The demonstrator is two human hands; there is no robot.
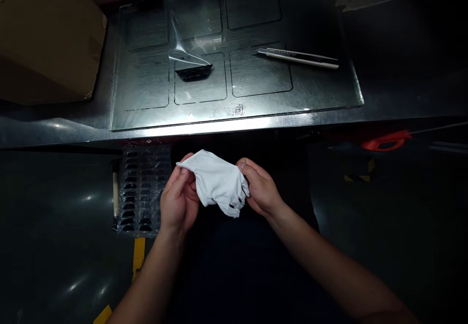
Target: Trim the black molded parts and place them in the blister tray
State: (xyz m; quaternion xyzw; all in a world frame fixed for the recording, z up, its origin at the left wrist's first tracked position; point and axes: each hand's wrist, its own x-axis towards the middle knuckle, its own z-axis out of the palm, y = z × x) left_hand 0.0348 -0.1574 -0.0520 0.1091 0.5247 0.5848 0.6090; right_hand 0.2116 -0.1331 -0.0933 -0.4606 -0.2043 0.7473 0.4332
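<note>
The room is dim, with a dark, shiny floor (66,246) and light falling mostly on a metal table (54,126). A clear glass sheet (321,87) lies on the table, with dark rounded outlines showing in two rows. On the sheet sit a small black piece (193,73), a strip of clear film (179,48) touching it, and, off to the right, a pale utility knife (298,58) with its blade end toward the film. A cardboard box (51,36) stands at the table's left end.

In front of the table edge, a crumpled white cloth (219,180) hangs in the air between the person's two hands. The left hand (180,199) pinches its left corner between thumb and fingers; the right hand (261,187) grips the opposite end, where finger-like folds droop. Whether it is a glove is hard to tell.

Lower down, just left of the left hand, is a clear plastic tray (142,192) of black pieces in rows. Well to the right, a red handle (387,141) shows near the table edge, above yellow-and-black tape (357,178) on the floor.
</note>
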